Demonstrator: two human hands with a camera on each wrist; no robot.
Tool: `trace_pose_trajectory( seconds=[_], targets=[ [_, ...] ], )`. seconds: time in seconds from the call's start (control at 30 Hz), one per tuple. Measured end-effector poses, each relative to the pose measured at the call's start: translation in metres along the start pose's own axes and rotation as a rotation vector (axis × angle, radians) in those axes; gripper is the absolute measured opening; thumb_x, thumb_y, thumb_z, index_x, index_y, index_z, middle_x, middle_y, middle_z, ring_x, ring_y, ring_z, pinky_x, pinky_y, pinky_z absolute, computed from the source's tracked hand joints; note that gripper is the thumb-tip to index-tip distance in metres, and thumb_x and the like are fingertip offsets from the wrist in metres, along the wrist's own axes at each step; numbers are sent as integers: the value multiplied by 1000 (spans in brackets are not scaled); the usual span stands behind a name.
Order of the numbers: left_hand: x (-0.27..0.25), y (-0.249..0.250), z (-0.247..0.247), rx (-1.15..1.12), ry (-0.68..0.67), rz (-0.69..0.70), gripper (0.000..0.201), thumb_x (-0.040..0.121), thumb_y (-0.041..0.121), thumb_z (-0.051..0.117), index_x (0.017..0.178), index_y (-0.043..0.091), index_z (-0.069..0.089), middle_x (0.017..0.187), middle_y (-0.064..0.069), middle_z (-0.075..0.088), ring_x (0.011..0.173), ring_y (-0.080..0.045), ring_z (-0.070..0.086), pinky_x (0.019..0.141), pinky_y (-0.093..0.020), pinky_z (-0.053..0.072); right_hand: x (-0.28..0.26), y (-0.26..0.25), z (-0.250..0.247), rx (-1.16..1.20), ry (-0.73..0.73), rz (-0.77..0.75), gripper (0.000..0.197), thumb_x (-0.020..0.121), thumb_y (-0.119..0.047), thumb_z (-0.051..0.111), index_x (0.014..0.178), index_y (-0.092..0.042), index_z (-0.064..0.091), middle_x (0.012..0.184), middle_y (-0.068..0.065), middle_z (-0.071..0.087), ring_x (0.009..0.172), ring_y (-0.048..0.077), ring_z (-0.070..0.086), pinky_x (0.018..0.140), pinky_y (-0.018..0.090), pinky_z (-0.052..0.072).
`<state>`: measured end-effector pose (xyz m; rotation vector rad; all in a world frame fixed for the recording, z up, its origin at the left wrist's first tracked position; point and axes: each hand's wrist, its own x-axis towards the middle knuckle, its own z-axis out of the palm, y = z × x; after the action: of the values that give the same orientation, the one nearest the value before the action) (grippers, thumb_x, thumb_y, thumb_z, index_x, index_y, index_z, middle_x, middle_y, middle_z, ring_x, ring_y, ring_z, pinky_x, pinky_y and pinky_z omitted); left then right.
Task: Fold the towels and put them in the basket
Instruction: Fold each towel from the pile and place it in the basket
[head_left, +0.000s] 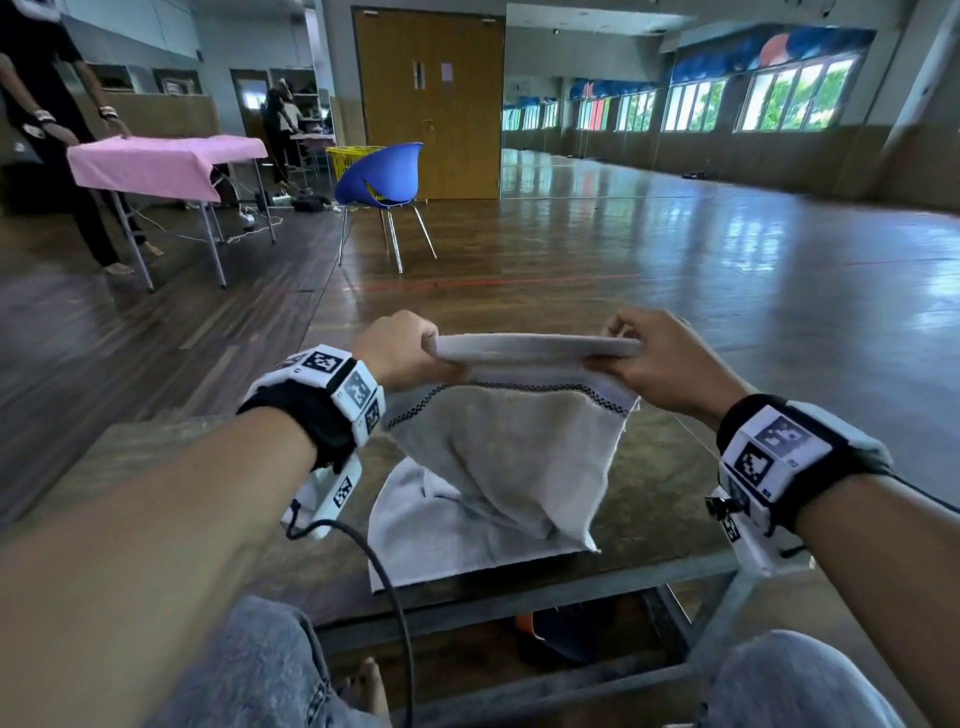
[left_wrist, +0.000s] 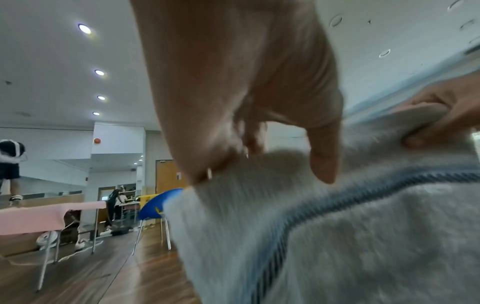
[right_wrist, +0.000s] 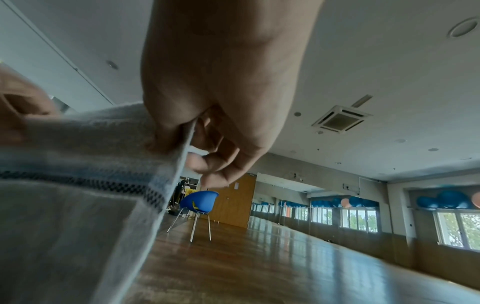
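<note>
A pale grey towel (head_left: 514, 447) with a dark woven stripe hangs doubled over between my two hands, above a small dark table (head_left: 649, 509). My left hand (head_left: 402, 351) pinches its upper left corner and my right hand (head_left: 657, 358) pinches the upper right corner, holding the top edge taut. The lower part of the towel drapes down and lies on the table. In the left wrist view the towel (left_wrist: 337, 236) fills the lower right under my left hand (left_wrist: 259, 123). In the right wrist view my right hand (right_wrist: 202, 133) grips the towel's edge (right_wrist: 78, 185).
A blue chair (head_left: 382, 176) stands on the wooden floor ahead, with a yellow basket (head_left: 349, 156) behind it. At the far left a person stands at a table covered in pink cloth (head_left: 156, 161). My knees in grey jeans are at the table's near edge.
</note>
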<state>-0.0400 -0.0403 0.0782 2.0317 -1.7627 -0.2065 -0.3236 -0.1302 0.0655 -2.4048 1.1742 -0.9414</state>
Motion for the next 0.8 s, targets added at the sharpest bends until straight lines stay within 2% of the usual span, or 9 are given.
trace_pose_trajectory(
  seconds=[0.13, 0.27, 0.37, 0.47, 0.53, 0.6, 0.67, 0.73, 0.8],
  targets=[
    [-9, -24, 20, 170, -298, -102, 10, 82, 23, 63, 74, 18, 63, 76, -6, 59, 69, -25, 47, 63, -32, 39, -9, 19, 23, -16, -406, 87, 26, 82, -36, 83, 72, -14, 71, 62, -7, 64, 56, 7, 56, 57, 26, 45],
    [-16, -57, 53, 210, -386, -170, 29, 89, 18, 56, 61, 16, 47, 67, -8, 43, 63, -22, 34, 54, -29, 26, -29, 41, 48, 91, -902, 323, 21, 92, -38, 72, 82, -20, 76, 73, -6, 73, 62, 7, 65, 66, 25, 54],
    [-14, -75, 78, 124, -446, -155, 40, 98, 38, 55, 73, 8, 61, 78, -11, 61, 70, -22, 51, 66, -33, 39, -37, 56, 71, 197, -879, 373, 30, 99, -34, 65, 76, -20, 79, 75, -2, 71, 64, 9, 62, 67, 26, 53],
    [-6, -82, 102, 36, -490, -129, 30, 95, 34, 61, 88, 6, 69, 99, -12, 70, 90, -24, 60, 83, -38, 47, -37, 70, 94, 89, -687, 276, 39, 100, -36, 61, 71, -12, 68, 73, 2, 59, 70, 16, 55, 71, 32, 45],
    [-1, -84, 117, 20, -521, -99, 21, 86, 28, 66, 81, 8, 69, 97, -13, 68, 89, -23, 58, 84, -39, 48, -34, 77, 110, 47, -715, 248, 41, 99, -40, 62, 72, -9, 66, 73, 1, 55, 73, 17, 52, 73, 35, 43],
    [4, -83, 131, 26, -548, -46, 15, 80, 33, 68, 74, 20, 72, 118, -8, 63, 102, -23, 57, 95, -44, 49, -31, 82, 127, 26, -821, 248, 40, 98, -42, 63, 71, -13, 68, 72, -2, 55, 72, 13, 52, 75, 33, 44],
    [9, -79, 143, 37, -627, 28, 6, 81, 34, 73, 77, 29, 76, 136, 1, 50, 116, -21, 51, 101, -44, 46, -24, 83, 142, -14, -872, 192, 46, 98, -40, 63, 63, -11, 56, 63, -4, 46, 62, 10, 43, 66, 31, 37],
    [15, -72, 155, 32, -690, 120, 13, 81, 25, 73, 69, 21, 73, 119, -4, 56, 105, -18, 54, 94, -43, 47, -11, 81, 155, -79, -905, 129, 51, 98, -40, 63, 56, -16, 45, 55, -9, 37, 52, 8, 34, 58, 30, 31],
    [23, -65, 163, 18, -642, 165, 29, 77, 14, 67, 52, 12, 54, 84, -15, 59, 74, -18, 52, 74, -43, 49, 8, 75, 160, -146, -1001, 85, 52, 97, -40, 64, 52, -19, 49, 47, -12, 42, 44, 4, 35, 55, 26, 32]
  ],
)
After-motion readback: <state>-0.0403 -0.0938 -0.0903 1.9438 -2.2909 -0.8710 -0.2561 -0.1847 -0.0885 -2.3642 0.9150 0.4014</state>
